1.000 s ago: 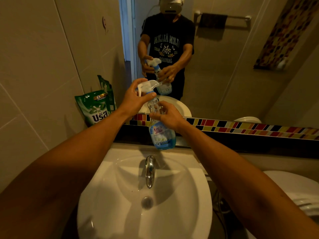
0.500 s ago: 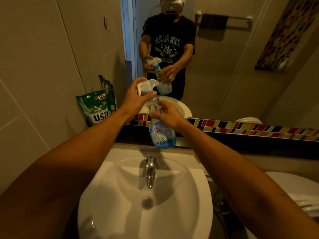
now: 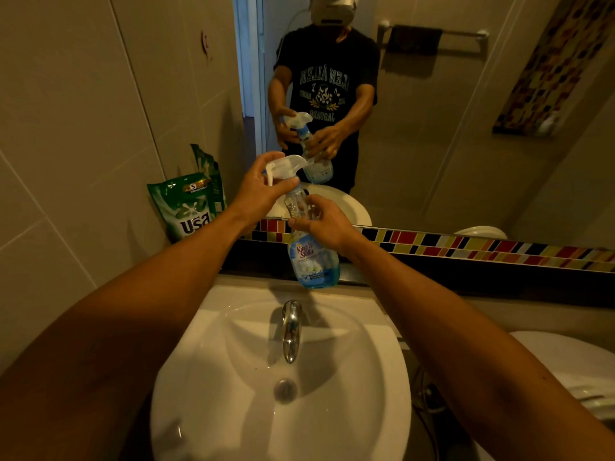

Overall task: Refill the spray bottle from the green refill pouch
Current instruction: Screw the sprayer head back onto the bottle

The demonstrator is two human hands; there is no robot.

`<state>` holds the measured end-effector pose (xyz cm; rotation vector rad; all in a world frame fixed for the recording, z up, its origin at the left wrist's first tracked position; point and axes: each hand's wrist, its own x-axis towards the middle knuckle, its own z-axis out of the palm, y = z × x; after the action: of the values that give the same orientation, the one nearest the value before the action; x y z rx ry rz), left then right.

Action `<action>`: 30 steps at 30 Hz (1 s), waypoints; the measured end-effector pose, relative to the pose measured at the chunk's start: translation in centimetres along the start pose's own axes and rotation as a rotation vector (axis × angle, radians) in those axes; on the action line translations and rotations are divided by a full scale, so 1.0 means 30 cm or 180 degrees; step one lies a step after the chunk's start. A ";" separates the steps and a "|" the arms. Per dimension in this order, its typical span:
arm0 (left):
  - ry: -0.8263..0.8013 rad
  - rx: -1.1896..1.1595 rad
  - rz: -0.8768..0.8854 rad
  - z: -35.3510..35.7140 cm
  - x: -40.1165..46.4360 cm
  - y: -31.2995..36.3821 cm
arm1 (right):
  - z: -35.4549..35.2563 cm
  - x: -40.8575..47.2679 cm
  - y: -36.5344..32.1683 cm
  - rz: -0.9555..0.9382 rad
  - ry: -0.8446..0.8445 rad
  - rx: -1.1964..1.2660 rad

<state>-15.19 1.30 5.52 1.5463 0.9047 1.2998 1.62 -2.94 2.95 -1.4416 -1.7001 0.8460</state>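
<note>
Flanking spray bottle: pouch, faucet

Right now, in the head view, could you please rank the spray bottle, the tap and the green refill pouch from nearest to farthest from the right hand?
1. Spray bottle: gripped at its neck by the right hand, above the sink's back edge.
2. Tap: below the hand, over the basin.
3. Green refill pouch: farthest, leaning on the left wall beyond the left hand.
</note>
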 end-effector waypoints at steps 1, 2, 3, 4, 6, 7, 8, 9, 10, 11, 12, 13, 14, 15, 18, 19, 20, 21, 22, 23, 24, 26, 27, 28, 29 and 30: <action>0.0053 -0.0028 0.0035 0.005 0.001 -0.001 | 0.001 0.001 0.000 -0.0022 0.0011 -0.0009; 0.0110 -0.0054 0.0066 0.009 0.003 -0.003 | 0.002 0.000 -0.001 -0.0040 0.0018 -0.0015; 0.0163 -0.0057 0.0095 0.013 0.003 -0.004 | 0.003 -0.002 -0.003 -0.0058 0.0023 -0.0016; 0.0208 -0.0044 0.0115 0.015 0.003 -0.005 | 0.003 -0.004 -0.005 -0.0071 0.0028 -0.0015; 0.0239 0.0013 0.0138 0.015 0.004 -0.007 | 0.003 -0.007 -0.009 -0.0057 0.0033 -0.0001; 0.0231 0.0044 0.0151 0.015 0.004 -0.006 | 0.002 -0.006 -0.008 -0.0040 0.0034 -0.0002; 0.0227 0.0069 0.0152 0.014 0.004 -0.005 | 0.001 -0.004 -0.005 -0.0024 0.0029 -0.0001; 0.0218 0.0092 0.0132 0.012 0.003 -0.003 | 0.000 -0.003 -0.004 -0.0010 0.0022 -0.0002; 0.0195 0.0101 0.0107 0.009 0.003 -0.002 | -0.001 -0.002 -0.002 0.0000 0.0018 -0.0006; 0.0159 0.0112 0.0079 0.004 0.005 -0.002 | -0.003 -0.002 -0.001 0.0006 0.0019 -0.0019; 0.0108 0.0126 0.0058 0.001 0.006 -0.003 | -0.004 -0.003 0.000 0.0014 0.0019 -0.0026; 0.0065 0.0150 0.0039 0.000 0.005 -0.003 | -0.006 -0.005 0.000 0.0029 0.0017 -0.0032; 0.0037 0.0168 0.0023 0.000 0.005 -0.004 | -0.006 -0.006 -0.002 0.0044 0.0013 -0.0030; 0.0022 0.0162 0.0014 0.002 0.004 -0.004 | -0.007 -0.008 -0.003 0.0047 0.0011 -0.0033; 0.0052 0.0040 0.0050 0.017 -0.001 -0.004 | -0.006 -0.008 -0.008 0.0007 0.0035 -0.0113; 0.0099 0.0000 0.0067 0.022 -0.004 -0.004 | -0.005 -0.008 -0.010 -0.0002 0.0037 -0.0135; 0.0148 -0.0020 0.0079 0.026 -0.005 -0.005 | -0.004 -0.009 -0.012 -0.0002 0.0035 -0.0145; 0.0186 -0.0012 0.0094 0.029 -0.005 -0.006 | -0.002 -0.008 -0.014 0.0002 0.0029 -0.0142; 0.0205 0.0014 0.0118 0.030 -0.004 -0.006 | -0.001 -0.007 -0.015 0.0003 0.0028 -0.0131; 0.0218 0.0049 0.0141 0.030 -0.004 -0.007 | 0.000 -0.006 -0.015 0.0000 0.0029 -0.0134; 0.0222 0.0082 0.0158 0.027 -0.002 -0.006 | 0.001 -0.004 -0.012 -0.0003 0.0035 -0.0136; 0.0190 0.0138 0.0151 0.020 0.002 -0.005 | -0.001 -0.001 -0.005 0.0018 0.0042 -0.0113; 0.0150 0.0156 0.0129 0.016 0.003 -0.003 | -0.003 0.001 -0.002 0.0031 0.0043 -0.0098; 0.0108 0.0173 0.0095 0.011 0.004 -0.002 | -0.004 0.003 0.002 0.0045 0.0043 -0.0083; 0.0069 0.0183 0.0062 0.008 0.004 0.000 | -0.005 0.004 0.004 0.0060 0.0035 -0.0065; 0.0039 0.0188 0.0031 0.005 0.006 0.000 | -0.005 0.004 0.005 0.0069 0.0028 -0.0045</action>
<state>-15.00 1.43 5.56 1.5917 0.9520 1.3012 1.82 -2.79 2.91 -1.4735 -1.6900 0.8397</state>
